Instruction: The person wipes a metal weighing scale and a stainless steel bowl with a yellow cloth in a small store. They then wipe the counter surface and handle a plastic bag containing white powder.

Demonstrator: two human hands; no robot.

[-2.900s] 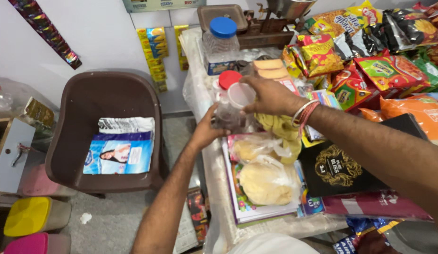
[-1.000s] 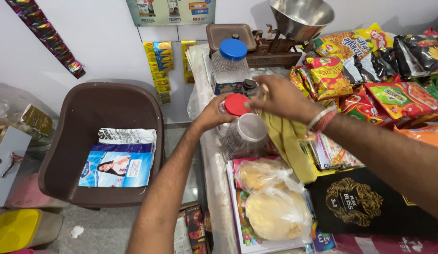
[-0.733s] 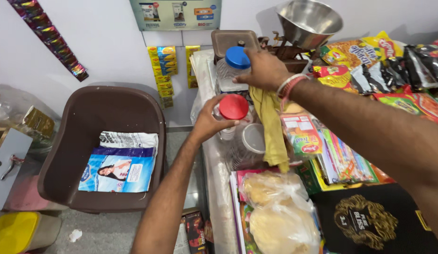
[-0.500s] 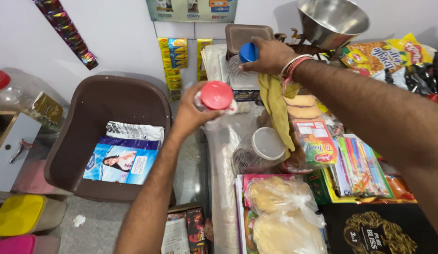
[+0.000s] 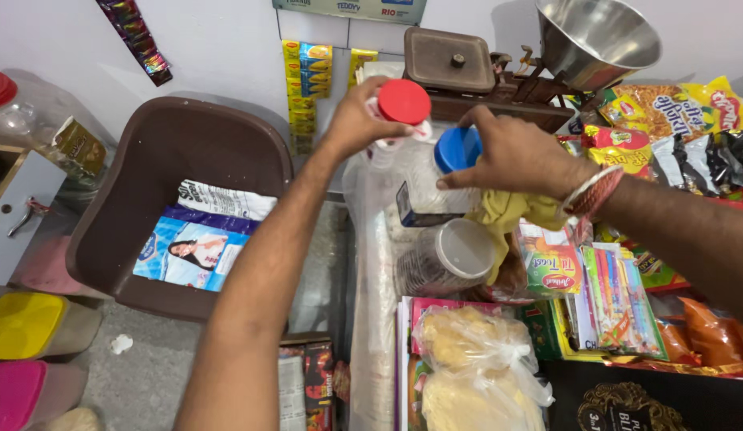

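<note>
Head view, looking down over a crowded shop counter. My left hand point(image 5: 357, 120) is closed around a clear plastic jar with a red lid point(image 5: 403, 101), fingers wrapped on the neck just under the lid, and holds it raised above the counter's back edge. My right hand point(image 5: 511, 156) grips the blue lid point(image 5: 458, 148) of a second clear jar point(image 5: 426, 187), with fingers curled over the cap's rim and the thumb on the near side. That jar stands on the counter, just behind an open jar point(image 5: 447, 259) lying tilted with its mouth toward me.

Risks, as I judge them:
- The two lidded jars are almost touching. A knock between them could topple the blue-lidded one onto the open jar.
- Smooth plastic walls give little friction, so a grip by the lid alone may slip, or the cap may turn loose.
- The steel weighing bowl point(image 5: 599, 36) and brown scale point(image 5: 451, 60) stand close behind. A backward swing could strike them.
- The yellow cloth point(image 5: 511, 215) under my right wrist could snag.

Materials:
- Jars: transparent, thin-walled, cylindrical, with glossy round screw lids.
- Snack packets point(image 5: 675, 112): crinkled, shiny foil, piled to the right.
- Knotted clear bags point(image 5: 475, 371) of pale flat wafers lie soft and wrinkled in front.
- Brown plastic chair point(image 5: 148, 160): moulded, matt, holding printed packets.
</note>
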